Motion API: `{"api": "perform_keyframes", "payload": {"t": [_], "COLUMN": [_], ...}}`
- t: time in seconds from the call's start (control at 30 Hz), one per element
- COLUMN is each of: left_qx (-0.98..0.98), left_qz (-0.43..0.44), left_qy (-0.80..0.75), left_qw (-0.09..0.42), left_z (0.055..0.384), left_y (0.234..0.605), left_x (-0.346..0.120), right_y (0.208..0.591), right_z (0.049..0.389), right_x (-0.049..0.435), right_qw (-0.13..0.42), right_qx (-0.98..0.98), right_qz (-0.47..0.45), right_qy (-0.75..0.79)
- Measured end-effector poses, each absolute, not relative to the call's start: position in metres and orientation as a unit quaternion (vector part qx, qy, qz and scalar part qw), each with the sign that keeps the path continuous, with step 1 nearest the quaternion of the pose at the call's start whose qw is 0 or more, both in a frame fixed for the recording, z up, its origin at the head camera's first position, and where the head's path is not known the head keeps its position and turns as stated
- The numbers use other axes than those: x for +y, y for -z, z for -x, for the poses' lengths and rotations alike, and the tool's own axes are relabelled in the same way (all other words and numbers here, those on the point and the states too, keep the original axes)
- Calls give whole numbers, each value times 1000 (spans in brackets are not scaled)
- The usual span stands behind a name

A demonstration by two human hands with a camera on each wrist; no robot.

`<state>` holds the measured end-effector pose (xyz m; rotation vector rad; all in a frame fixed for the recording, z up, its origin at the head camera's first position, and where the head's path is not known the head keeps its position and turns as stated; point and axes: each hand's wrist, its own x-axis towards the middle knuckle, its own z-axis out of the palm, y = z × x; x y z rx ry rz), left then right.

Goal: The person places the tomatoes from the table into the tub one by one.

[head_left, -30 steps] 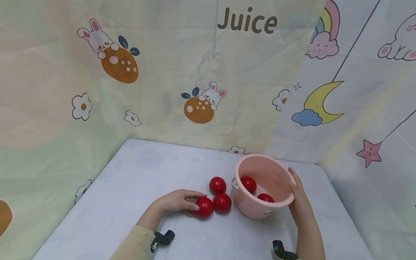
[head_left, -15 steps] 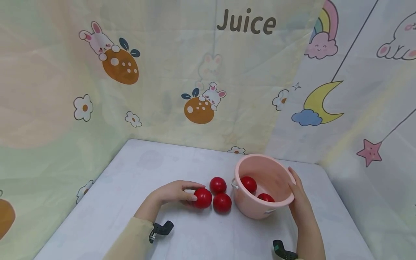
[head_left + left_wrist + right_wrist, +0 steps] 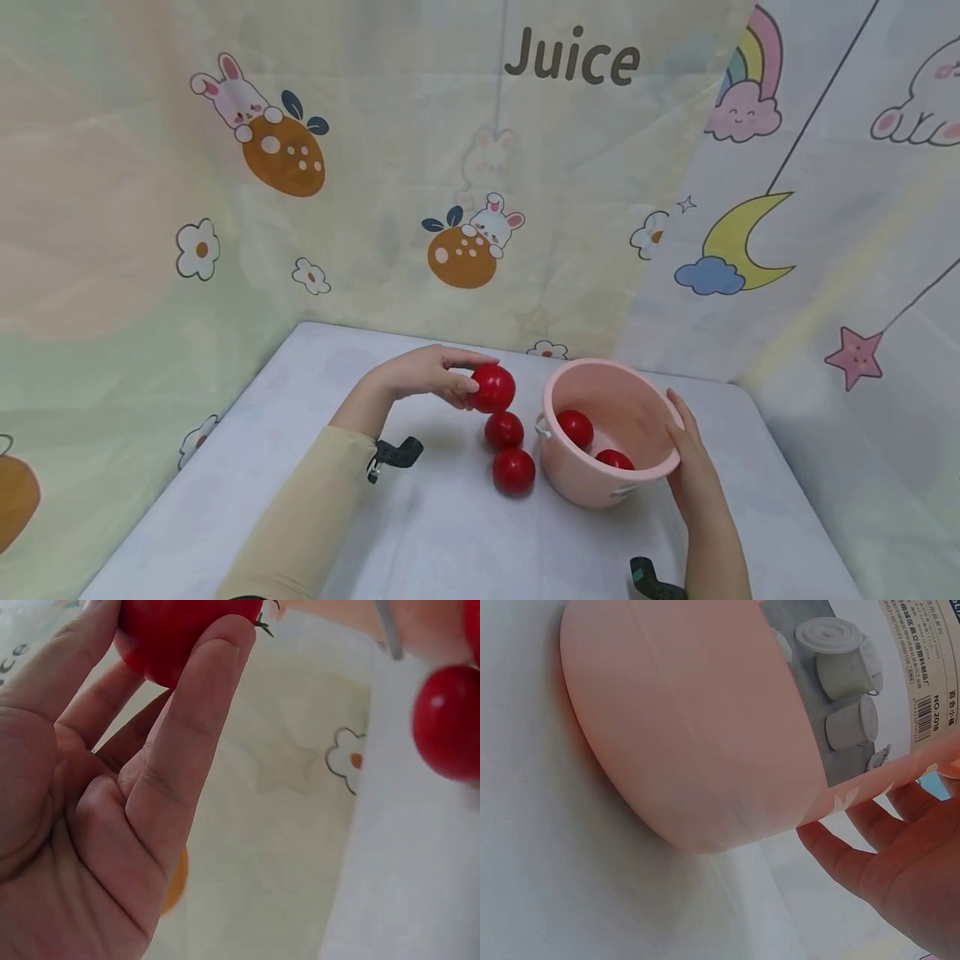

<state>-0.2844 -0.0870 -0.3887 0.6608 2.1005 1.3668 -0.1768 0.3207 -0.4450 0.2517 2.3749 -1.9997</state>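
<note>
My left hand (image 3: 431, 372) pinches a red tomato (image 3: 492, 388) between thumb and fingers, raised over the table left of the bucket. A bit of green stem shows on that tomato (image 3: 187, 634) in the left wrist view. Below it two more tomatoes lie on the table, a farther one (image 3: 504, 431) and a nearer one (image 3: 513, 472). The pink bucket (image 3: 592, 482) leans toward the left. Two tomatoes lie inside, one by the left wall (image 3: 575, 428) and one partly hidden by the near rim (image 3: 615, 459). My right hand (image 3: 692, 462) grips the bucket's right rim.
A white table (image 3: 442, 542) carries everything. Behind and beside it hangs a printed cloth (image 3: 360, 167) with cartoon rabbits, a moon and a star. A printed label (image 3: 855, 682) is on the bucket's outer side. Each wrist wears a black camera mount.
My left hand has lifted its tomato off the table, away from the near side, up and slightly right, past the two others. The right hand and the bucket have stayed in place.
</note>
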Motion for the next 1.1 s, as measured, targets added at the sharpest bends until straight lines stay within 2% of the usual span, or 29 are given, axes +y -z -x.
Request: {"api": "perform_keyframes", "payload": {"t": [0.23, 0.63, 1.1], "left_qx": [776, 765, 776], "left_qz": [-288, -339, -324], "left_qy": [-487, -436, -372], "left_qw": [278, 332, 393], "left_z": [303, 321, 312], "left_y": [354, 320, 319], "left_x": [-46, 28, 96], "right_y": [447, 446, 446], "right_z": [176, 176, 178], "right_x": [325, 325, 322], "right_qw": [12, 14, 11], "right_qx": [765, 768, 768], "right_qz": [-86, -92, -93], "right_qy": [638, 634, 634]}}
